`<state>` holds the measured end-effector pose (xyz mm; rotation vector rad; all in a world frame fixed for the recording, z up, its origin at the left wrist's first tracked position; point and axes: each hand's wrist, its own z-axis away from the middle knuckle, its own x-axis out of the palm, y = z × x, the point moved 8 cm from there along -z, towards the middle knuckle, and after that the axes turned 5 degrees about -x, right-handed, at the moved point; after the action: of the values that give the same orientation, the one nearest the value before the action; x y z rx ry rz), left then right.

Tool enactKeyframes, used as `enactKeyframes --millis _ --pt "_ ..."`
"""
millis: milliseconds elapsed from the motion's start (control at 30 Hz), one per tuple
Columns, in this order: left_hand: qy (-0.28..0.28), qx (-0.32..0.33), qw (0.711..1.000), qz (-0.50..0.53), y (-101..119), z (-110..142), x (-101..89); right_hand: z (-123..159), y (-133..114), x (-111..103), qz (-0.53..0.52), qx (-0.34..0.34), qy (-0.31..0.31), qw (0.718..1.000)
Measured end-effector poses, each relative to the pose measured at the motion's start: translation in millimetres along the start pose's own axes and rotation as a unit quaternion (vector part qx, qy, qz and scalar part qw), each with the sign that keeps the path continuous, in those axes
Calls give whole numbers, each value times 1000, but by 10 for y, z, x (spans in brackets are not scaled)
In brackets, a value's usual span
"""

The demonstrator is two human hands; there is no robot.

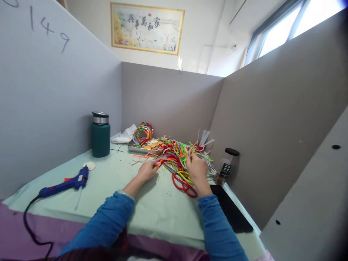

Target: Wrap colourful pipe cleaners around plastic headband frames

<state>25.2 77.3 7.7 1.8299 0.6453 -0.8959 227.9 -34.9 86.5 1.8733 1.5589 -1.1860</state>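
A tangled pile of colourful pipe cleaners (176,149) lies in the middle of the table. My left hand (148,171) is at its left front edge, thumb and fingers pinched on an orange-red pipe cleaner. Over the right part of the pile, my right hand (197,168) is closed with the fingertips together; what it grips is hidden among the strands. Between the hands are scissors with red handles (185,185), with yellow handles (185,177) just behind them. Behind my left hand, a metal tray (133,148) holds small yellow and white pieces, with a ring of bent pipe cleaners at its left end.
To the left stand a green bottle (100,139) and a blue glue gun (65,185) with its cord over the front edge. A clear jar with a black lid (232,152) and a black flat slab (231,210) are at right. Grey partitions (174,98) enclose the table.
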Motion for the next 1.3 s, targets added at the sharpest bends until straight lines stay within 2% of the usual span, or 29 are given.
enactKeyframes --millis 100,133,200,267,300,367,467,533,633,733,833,967,1067,1133,1167,1233,1300 --pt "-12 -41 985 167 -40 -27 -41 113 -482 139 -30 -98 -20 995" --pt "-26 -57 966 253 -50 -30 -46 177 -671 236 -37 -147 -42 987" --pt "-62 -88 903 416 -62 -26 -38 338 -1005 446 -38 -241 -83 966" --pt "-72 -110 855 502 -84 -15 -50 500 -1225 634 -30 -300 -109 947" --pt "-67 -113 847 515 -101 -12 -65 579 -1306 718 -24 -326 -123 937" --pt "-47 -111 854 506 -141 -12 -96 715 -1425 818 -23 -374 -133 918" --pt "-22 -116 871 477 -209 -20 -119 774 -1466 810 -59 -407 -111 905" --pt "-4 -137 868 478 -274 -25 -138 669 -1370 733 -101 -393 -80 911" --pt "-13 -163 852 497 -334 -31 -143 317 -996 618 -132 -302 -16 944" --pt "-78 -184 832 518 -335 -23 -68 -45 -474 574 -72 -158 47 984" --pt "-154 -182 812 533 -289 -1 31 -232 -115 649 -20 -50 52 997" --pt "-234 -174 807 514 -244 48 159 -329 82 858 -23 15 1 1000" --pt "-231 -176 817 498 -247 69 173 -429 293 971 -56 61 -32 996" --pt "-219 -181 827 485 -244 83 162 -541 469 1025 -116 83 -57 988" --pt "-213 -185 833 476 -245 91 157 -606 575 1024 -156 105 -56 981" --pt "-200 -194 843 460 -252 99 150 -738 794 938 -238 159 -7 958" --pt "-191 -193 851 450 -259 92 150 -871 902 839 -248 173 13 953"
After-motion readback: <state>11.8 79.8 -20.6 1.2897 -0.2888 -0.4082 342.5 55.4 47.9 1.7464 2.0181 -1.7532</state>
